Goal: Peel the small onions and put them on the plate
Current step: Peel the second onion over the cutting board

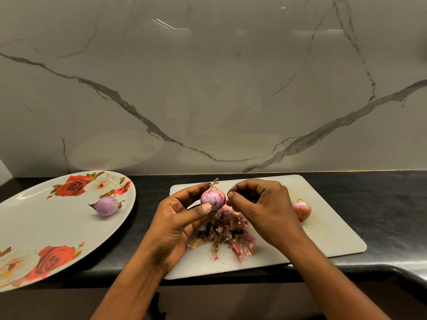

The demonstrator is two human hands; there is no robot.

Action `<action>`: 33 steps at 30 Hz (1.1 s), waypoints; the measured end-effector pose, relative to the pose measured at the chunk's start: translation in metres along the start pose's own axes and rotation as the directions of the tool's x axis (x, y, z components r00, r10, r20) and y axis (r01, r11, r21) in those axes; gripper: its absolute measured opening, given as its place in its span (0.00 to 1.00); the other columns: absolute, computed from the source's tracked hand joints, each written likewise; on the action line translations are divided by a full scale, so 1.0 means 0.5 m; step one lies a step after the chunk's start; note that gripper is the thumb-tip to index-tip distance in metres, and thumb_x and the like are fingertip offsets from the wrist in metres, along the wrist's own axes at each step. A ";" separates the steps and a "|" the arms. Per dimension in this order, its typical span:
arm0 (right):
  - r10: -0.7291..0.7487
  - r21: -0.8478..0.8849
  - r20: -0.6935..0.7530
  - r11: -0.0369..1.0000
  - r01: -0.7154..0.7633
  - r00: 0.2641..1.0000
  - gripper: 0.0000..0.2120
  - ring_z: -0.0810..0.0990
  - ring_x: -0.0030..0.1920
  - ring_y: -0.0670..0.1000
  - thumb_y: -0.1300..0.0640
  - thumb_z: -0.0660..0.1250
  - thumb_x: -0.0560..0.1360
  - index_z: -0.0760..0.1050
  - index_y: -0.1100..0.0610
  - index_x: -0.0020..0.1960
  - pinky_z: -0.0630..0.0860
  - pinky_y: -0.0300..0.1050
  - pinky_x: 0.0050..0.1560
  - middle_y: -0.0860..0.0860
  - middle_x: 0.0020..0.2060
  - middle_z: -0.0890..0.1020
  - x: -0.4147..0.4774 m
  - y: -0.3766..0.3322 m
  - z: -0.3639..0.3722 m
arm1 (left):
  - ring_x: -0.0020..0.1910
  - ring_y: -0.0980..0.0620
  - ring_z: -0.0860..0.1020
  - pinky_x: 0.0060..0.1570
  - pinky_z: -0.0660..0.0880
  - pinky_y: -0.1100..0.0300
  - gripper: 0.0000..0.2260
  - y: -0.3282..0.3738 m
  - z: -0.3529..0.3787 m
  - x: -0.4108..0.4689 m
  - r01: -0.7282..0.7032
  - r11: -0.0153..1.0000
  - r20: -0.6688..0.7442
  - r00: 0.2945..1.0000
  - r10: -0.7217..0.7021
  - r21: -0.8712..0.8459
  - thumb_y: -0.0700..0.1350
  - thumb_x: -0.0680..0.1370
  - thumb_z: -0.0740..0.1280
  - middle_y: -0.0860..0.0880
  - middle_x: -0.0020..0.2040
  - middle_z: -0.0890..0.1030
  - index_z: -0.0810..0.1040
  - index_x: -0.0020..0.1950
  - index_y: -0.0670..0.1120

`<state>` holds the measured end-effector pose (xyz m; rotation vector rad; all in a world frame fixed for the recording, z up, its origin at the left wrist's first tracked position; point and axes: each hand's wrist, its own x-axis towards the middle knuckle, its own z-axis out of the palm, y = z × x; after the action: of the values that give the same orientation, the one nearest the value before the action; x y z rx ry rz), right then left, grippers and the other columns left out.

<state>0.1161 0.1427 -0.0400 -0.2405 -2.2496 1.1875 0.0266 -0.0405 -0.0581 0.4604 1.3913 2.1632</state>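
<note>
A left hand (180, 218) grips a small onion (213, 199) over a white cutting board (323, 227) as the right hand (261, 209), fingers curled, pinches its skin. Loose peels (226, 236) lie beneath both hands; a peeled onion (106, 205) rests on the flowered plate (57, 227) to their left.

A white cutting board (323, 227) lies on the black counter (381, 199), under the left hand (178, 218) and right hand (261, 204). A heap of dry peels (226, 236) sits on the board, just below the hands. A grey marble wall (208, 88) stands behind them.
</note>
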 end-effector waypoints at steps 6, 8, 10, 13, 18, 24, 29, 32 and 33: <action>0.035 -0.034 0.077 0.999 -0.033 0.996 0.09 0.86 0.46 0.39 0.60 0.78 0.75 0.88 0.50 0.53 0.84 0.37 0.51 0.41 0.44 0.88 0.005 0.006 -0.015 | 0.64 0.43 0.83 0.65 0.78 0.45 0.25 0.000 0.001 0.000 0.006 0.999 -0.002 1.000 -0.006 0.033 0.31 0.70 0.74 0.44 0.63 0.85 0.82 0.68 0.42; 0.033 -0.023 0.096 0.999 -0.031 0.995 0.09 0.86 0.46 0.38 0.60 0.76 0.76 0.88 0.51 0.55 0.84 0.37 0.51 0.41 0.45 0.88 0.006 0.004 -0.016 | 0.65 0.43 0.83 0.66 0.78 0.45 0.26 0.000 0.001 0.000 0.005 0.999 0.002 1.000 -0.005 0.037 0.31 0.70 0.74 0.44 0.64 0.85 0.82 0.68 0.42; 0.035 0.010 0.113 0.999 -0.036 0.993 0.08 0.86 0.46 0.40 0.57 0.76 0.77 0.88 0.50 0.56 0.85 0.39 0.51 0.42 0.45 0.88 0.010 -0.001 -0.015 | 0.65 0.43 0.83 0.65 0.79 0.45 0.26 -0.001 0.001 -0.001 0.003 0.999 0.008 1.000 -0.003 0.046 0.31 0.70 0.74 0.43 0.64 0.85 0.82 0.68 0.42; 0.056 0.046 0.156 0.997 -0.063 0.986 0.09 0.87 0.45 0.43 0.51 0.76 0.77 0.88 0.50 0.55 0.86 0.44 0.49 0.43 0.44 0.89 0.020 -0.009 -0.012 | 0.63 0.43 0.84 0.61 0.83 0.49 0.26 -0.001 0.001 -0.003 -0.004 0.998 0.028 1.000 0.002 0.067 0.30 0.70 0.74 0.43 0.63 0.86 0.82 0.68 0.42; 0.076 0.022 0.175 0.996 -0.081 0.982 0.06 0.87 0.42 0.44 0.53 0.77 0.75 0.89 0.51 0.51 0.87 0.48 0.48 0.44 0.40 0.89 0.031 -0.012 -0.011 | 0.62 0.46 0.85 0.56 0.84 0.56 0.26 0.000 0.002 -0.006 -0.044 0.990 0.051 0.998 0.038 0.131 0.32 0.67 0.75 0.45 0.61 0.86 0.83 0.65 0.43; 0.033 -0.029 0.162 0.999 -0.029 0.986 0.04 0.87 0.39 0.46 0.59 0.76 0.75 0.89 0.52 0.48 0.87 0.47 0.45 0.45 0.37 0.88 0.034 -0.013 -0.012 | 0.64 0.46 0.84 0.61 0.82 0.54 0.25 -0.001 -0.001 -0.007 -0.062 0.986 0.065 0.997 0.053 0.154 0.32 0.67 0.75 0.45 0.62 0.86 0.83 0.65 0.43; 0.024 0.010 0.162 1.000 -0.026 0.987 0.05 0.87 0.39 0.47 0.59 0.75 0.76 0.89 0.52 0.48 0.87 0.48 0.44 0.46 0.37 0.88 0.030 -0.010 -0.015 | 0.65 0.45 0.83 0.64 0.81 0.52 0.25 0.000 -0.002 -0.007 -0.037 0.992 0.059 0.998 0.030 0.117 0.31 0.69 0.74 0.44 0.63 0.86 0.83 0.66 0.42; 0.079 0.070 0.194 0.993 -0.095 0.978 0.04 0.88 0.41 0.50 0.60 0.75 0.77 0.89 0.54 0.49 0.87 0.51 0.46 0.49 0.38 0.88 0.037 -0.010 -0.019 | 0.66 0.44 0.83 0.66 0.79 0.47 0.25 0.000 -0.001 -0.006 -0.027 0.994 0.047 0.999 0.023 0.101 0.30 0.70 0.73 0.44 0.64 0.85 0.82 0.67 0.42; 0.094 0.090 0.207 0.989 -0.115 0.974 0.04 0.88 0.41 0.51 0.59 0.75 0.77 0.89 0.55 0.50 0.87 0.51 0.47 0.49 0.39 0.88 0.038 -0.010 -0.021 | 0.66 0.44 0.83 0.67 0.77 0.45 0.25 0.000 -0.001 -0.006 -0.023 0.995 0.047 0.999 0.018 0.096 0.29 0.71 0.73 0.43 0.64 0.85 0.82 0.67 0.42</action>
<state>0.1073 0.1547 -0.0235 -0.2080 -2.3656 1.4357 0.0290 -0.0427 -0.0585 0.5590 1.4769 2.0950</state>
